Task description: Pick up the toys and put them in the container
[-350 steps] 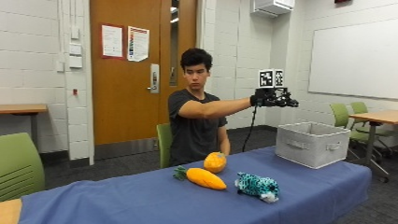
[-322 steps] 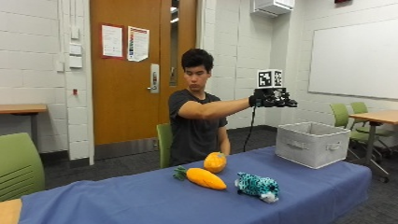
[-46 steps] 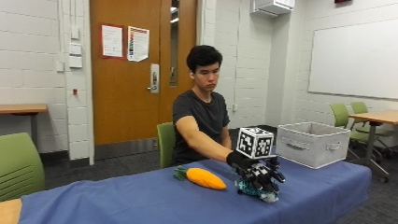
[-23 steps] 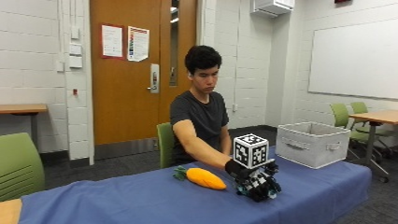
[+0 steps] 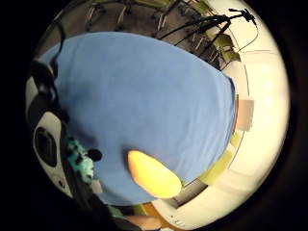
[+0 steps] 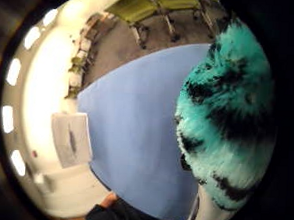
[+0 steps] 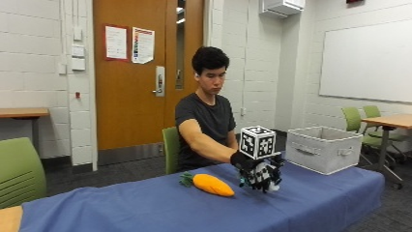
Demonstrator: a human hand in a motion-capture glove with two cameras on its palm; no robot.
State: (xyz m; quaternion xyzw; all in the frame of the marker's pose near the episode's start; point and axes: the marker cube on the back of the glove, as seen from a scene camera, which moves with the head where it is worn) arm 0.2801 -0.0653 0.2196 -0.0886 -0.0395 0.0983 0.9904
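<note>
We read no writing on the toys or the grey fabric container (image 7: 324, 153), which stands at the table's (image 7: 161, 208) far end. Our gloved right hand (image 7: 258, 172) curls round the furry teal-and-black plush toy (image 6: 227, 115) near the table's middle, just beside a smooth orange plush carrot (image 7: 211, 184) lying on the blue cloth

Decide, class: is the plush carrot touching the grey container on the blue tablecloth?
Apart. The outside view shows the carrot lying well away from the container, with bare blue tablecloth and the gloved right hand between them.
</note>
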